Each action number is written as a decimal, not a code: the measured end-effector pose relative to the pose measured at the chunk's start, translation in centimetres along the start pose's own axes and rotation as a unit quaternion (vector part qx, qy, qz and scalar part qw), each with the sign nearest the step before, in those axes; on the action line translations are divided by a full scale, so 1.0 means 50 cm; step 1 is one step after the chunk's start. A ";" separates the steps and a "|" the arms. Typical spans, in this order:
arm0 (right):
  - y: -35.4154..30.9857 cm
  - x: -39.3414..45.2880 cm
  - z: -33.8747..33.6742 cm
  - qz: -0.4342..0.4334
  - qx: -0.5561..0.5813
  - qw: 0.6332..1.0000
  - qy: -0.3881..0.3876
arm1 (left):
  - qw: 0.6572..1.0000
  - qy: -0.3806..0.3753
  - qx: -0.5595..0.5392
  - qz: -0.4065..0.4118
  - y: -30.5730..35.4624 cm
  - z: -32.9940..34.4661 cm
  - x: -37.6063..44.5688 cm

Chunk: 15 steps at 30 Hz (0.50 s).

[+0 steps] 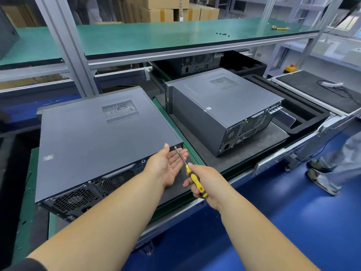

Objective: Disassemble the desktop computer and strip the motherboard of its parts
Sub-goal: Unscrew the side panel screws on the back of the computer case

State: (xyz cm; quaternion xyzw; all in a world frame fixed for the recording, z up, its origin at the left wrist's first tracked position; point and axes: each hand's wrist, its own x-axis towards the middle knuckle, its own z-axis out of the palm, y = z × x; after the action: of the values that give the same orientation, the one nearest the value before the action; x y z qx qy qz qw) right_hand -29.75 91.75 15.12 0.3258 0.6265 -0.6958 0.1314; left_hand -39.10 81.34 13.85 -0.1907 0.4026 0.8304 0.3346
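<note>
So the desktop computer [97,137] is lying flat on its side at the near edge of the workbench [175,36], rear panel facing the person. Right hand [205,182] is wrapped around a yellow screwdriver [193,178], tip sitting on a screw [175,147] at the case's rear right corner. Left hand [168,165] is open, palm up, cupped right under that screw. Looks like a heavy, rigid steel box with a slick lid, so I'd grab it by the rear edge, not the vents. That screw's tiny and easy to drop.
</note>
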 end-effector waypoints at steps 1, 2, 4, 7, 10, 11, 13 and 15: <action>-0.002 0.000 0.000 0.014 0.018 1.000 -0.005 | 1.000 0.000 0.000 0.000 0.000 0.001 0.000; -0.004 0.001 0.002 0.021 0.023 0.999 -0.006 | 1.000 0.001 0.000 0.001 0.000 0.001 0.000; -0.007 0.000 0.004 0.021 -0.002 1.000 0.005 | 1.000 0.004 -0.001 0.001 0.001 0.002 0.001; 0.001 0.001 0.000 -0.039 -0.071 0.997 0.010 | 1.000 0.007 -0.002 -0.002 0.002 0.004 -0.001; 0.012 0.001 -0.006 -0.091 -0.068 0.993 0.017 | 1.000 0.006 0.002 -0.002 0.002 0.004 -0.003; 0.012 0.002 -0.006 -0.091 -0.063 0.994 0.018 | 1.000 0.005 0.003 -0.002 0.003 0.004 -0.003; 0.004 0.002 -0.002 -0.066 -0.044 0.997 0.011 | 1.000 0.005 0.002 -0.002 0.002 0.004 -0.003; -0.006 0.000 0.002 -0.015 -0.009 1.000 -0.001 | 1.000 0.009 0.001 -0.002 0.002 0.005 -0.003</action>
State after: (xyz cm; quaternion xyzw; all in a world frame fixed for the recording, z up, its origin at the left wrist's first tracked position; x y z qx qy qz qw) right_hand -29.96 91.70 15.34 0.3146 0.6375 -0.6923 0.1242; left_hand -39.08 81.45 14.13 -0.1989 0.4064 0.8274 0.3327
